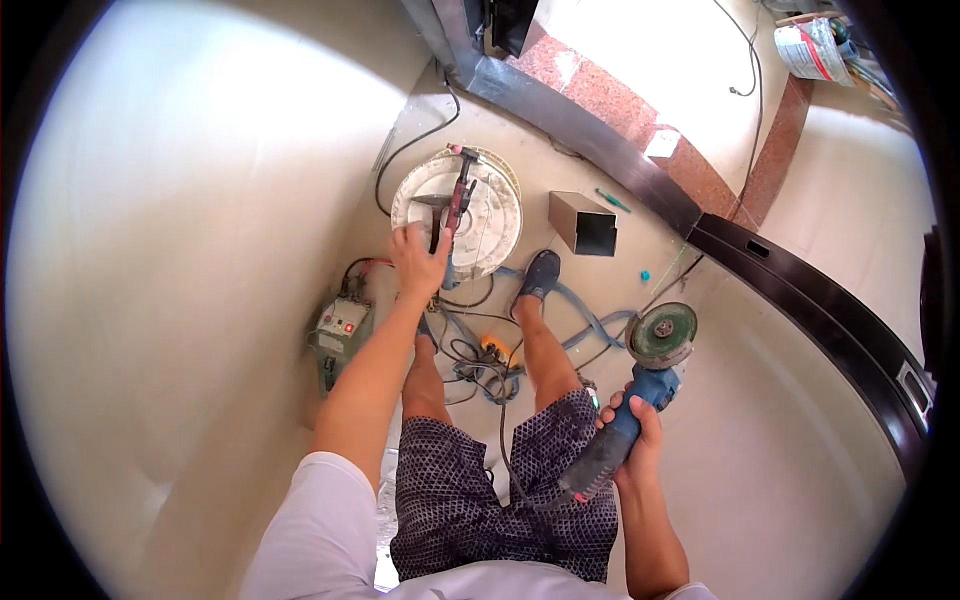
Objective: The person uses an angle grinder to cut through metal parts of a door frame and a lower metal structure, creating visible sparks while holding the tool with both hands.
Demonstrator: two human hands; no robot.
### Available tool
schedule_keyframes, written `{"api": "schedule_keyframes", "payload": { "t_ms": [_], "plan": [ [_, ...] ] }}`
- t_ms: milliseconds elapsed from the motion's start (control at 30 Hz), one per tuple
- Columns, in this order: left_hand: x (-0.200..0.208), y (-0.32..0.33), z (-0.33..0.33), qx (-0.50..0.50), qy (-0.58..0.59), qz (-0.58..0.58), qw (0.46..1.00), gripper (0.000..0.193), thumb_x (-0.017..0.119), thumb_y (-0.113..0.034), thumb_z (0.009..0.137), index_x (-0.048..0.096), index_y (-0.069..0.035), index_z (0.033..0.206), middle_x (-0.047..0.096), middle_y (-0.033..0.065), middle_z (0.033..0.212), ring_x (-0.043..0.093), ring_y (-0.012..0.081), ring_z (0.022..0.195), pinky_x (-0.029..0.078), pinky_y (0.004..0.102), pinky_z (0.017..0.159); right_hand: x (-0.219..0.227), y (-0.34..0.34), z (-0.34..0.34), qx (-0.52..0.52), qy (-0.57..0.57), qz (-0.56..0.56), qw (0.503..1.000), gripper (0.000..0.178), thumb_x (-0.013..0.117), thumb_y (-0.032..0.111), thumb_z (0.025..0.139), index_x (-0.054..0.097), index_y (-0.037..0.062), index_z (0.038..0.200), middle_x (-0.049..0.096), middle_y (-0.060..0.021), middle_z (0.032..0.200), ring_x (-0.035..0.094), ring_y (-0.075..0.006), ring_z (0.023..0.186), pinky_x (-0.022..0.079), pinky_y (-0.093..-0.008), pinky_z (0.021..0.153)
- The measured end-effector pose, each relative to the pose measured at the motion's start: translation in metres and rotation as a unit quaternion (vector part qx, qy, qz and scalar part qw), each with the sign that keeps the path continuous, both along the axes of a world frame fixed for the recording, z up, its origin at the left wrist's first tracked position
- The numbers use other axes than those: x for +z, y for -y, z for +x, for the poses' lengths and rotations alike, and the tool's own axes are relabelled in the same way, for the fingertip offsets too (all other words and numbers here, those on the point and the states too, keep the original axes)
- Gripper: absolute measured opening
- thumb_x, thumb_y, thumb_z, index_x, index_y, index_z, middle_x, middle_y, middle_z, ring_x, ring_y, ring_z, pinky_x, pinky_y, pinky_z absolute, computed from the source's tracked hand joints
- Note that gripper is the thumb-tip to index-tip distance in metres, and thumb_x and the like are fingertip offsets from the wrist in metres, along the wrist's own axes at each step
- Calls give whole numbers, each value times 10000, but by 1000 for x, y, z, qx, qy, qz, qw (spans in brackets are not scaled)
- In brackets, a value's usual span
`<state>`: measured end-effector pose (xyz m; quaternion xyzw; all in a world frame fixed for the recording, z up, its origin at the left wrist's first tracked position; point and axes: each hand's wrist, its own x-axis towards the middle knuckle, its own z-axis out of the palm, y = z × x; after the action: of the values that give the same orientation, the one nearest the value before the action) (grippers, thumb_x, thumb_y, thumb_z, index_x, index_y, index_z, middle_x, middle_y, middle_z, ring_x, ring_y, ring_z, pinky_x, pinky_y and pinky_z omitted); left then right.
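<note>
At the left of the frame a green welding box (341, 335) is sitting on the floor (640, 250). Just right of it, my left hand (418, 262) is reaching down, fingers spread, touching the rim of the round white tub (490, 225) where a red-handled tool (458, 195) is lying. At the lower right my right hand (637, 432) is gripping the blue angle grinder (640, 385), fingers wrapped tight. I am judging that the tool needs closing on next.

The left arm stretches forward and down, its left hand (418, 262) spread with fingers splayed. The right arm is bent at the side, its right hand (632, 428) closed in a fist-like grip.
</note>
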<state>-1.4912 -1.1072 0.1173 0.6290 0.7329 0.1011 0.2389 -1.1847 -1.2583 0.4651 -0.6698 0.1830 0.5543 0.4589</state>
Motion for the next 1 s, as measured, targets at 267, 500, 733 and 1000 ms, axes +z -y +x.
{"api": "schedule_keyframes", "payload": {
  "t_ms": [267,500,733,1000],
  "plan": [
    [-96,-29,-74,243,281,-193,908,793,616,-611,1070,539,17,1548,585,234,1549,551,355,1431,402,436,1207,-108,-7,2,148,35,-5,988,306,766,166,950,627,18,1179,729,-103,997,725,-219,854,614,-377,766],
    [-103,-30,-91,251,279,-267,888,888,428,-705,1110,439,3,1645,507,197,1661,476,314,1530,350,409,1255,-302,-102,-32,209,62,131,967,378,835,74,892,635,19,1208,741,-66,1055,714,-167,874,589,-333,769],
    [-88,-34,-54,270,270,-286,879,897,363,-705,1124,422,21,1648,464,207,1690,427,331,1568,320,427,1278,-357,-149,-36,149,8,121,981,416,827,92,878,585,75,1216,698,-34,979,675,-153,824,578,-351,736],
    [-5,-99,-21,207,235,-216,925,827,339,-648,1149,470,21,1618,499,242,1654,464,379,1539,351,425,1260,-290,-178,-18,145,19,125,981,465,853,111,858,576,66,1229,684,-41,1008,670,-157,858,580,-350,769]
  ]
}}
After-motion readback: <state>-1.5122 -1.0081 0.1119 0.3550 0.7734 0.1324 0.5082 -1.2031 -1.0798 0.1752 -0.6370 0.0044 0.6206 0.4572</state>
